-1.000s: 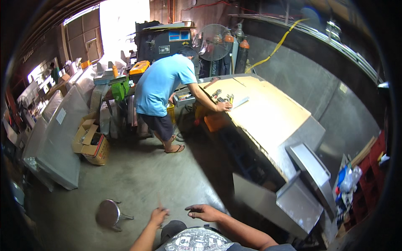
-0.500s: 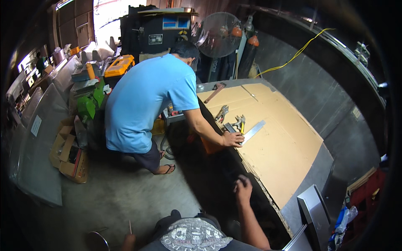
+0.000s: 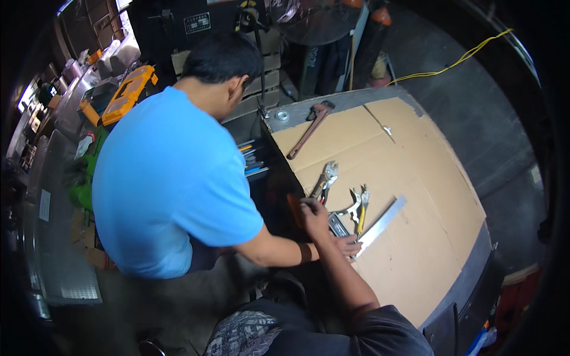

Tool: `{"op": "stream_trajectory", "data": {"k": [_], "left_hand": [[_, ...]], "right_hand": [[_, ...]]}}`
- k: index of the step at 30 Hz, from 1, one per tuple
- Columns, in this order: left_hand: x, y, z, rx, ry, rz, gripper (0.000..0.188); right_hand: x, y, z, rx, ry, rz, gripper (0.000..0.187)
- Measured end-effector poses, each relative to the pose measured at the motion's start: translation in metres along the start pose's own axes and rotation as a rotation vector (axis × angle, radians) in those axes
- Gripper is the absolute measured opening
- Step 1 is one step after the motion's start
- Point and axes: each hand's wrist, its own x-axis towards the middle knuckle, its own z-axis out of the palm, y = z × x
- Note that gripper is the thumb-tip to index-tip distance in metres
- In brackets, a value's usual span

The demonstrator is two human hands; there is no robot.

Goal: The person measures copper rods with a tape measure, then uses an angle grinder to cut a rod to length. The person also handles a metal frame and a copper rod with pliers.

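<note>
My right hand (image 3: pixel 313 216) is over the near left edge of the cardboard-covered table (image 3: pixel 427 237), fingers curled. Whatever they may hold is hidden. My left hand is out of view. Just past my right hand lie locking pliers (image 3: pixel 325 179) and another pair of pliers with a yellow handle (image 3: pixel 361 216). A steel square (image 3: pixel 380 226) with a dark stock rests on the cardboard. A co-worker's hand (image 3: pixel 349 246) presses on its corner, partly behind my forearm.
A co-worker in a blue shirt (image 3: pixel 172 178) leans in at my left. A red pipe wrench (image 3: pixel 311 130) and a metal ring (image 3: pixel 282 115) lie at the table's far end. Behind stand a fan (image 3: pixel 312 21) and gas cylinders (image 3: pixel 369 44). A yellow cable (image 3: pixel 451 69) hangs at right.
My view has moved closer to the table and the co-worker. My right hand has reached forward to the tools. My left hand, holding something thin earlier, has left the picture.
</note>
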Motion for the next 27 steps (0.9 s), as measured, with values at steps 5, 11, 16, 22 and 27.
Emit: {"op": "stream_trajectory", "data": {"k": [5,11,16,22,27], "left_hand": [[-0.012,0.344,0.025,0.146,-0.024,0.818,0.037],[-0.015,0.669,0.136,0.588,0.130,1.753,0.037],[0.027,0.750,0.193,1.061,0.453,1.826,0.039],[0.065,0.751,0.197,1.007,0.489,1.753,0.042],[0.082,0.748,0.185,1.007,0.477,1.768,0.041]], "right_hand": [[0.108,0.033,0.107,-0.667,-0.590,-0.095,0.029],[0.181,0.101,0.263,-0.914,-0.996,-0.055,0.039],[0.218,0.144,0.326,-1.097,-0.895,-0.117,0.035],[0.259,0.148,0.343,-1.296,-1.008,-0.055,0.038],[0.252,0.168,0.357,-1.307,-1.031,-0.085,0.041]]}}
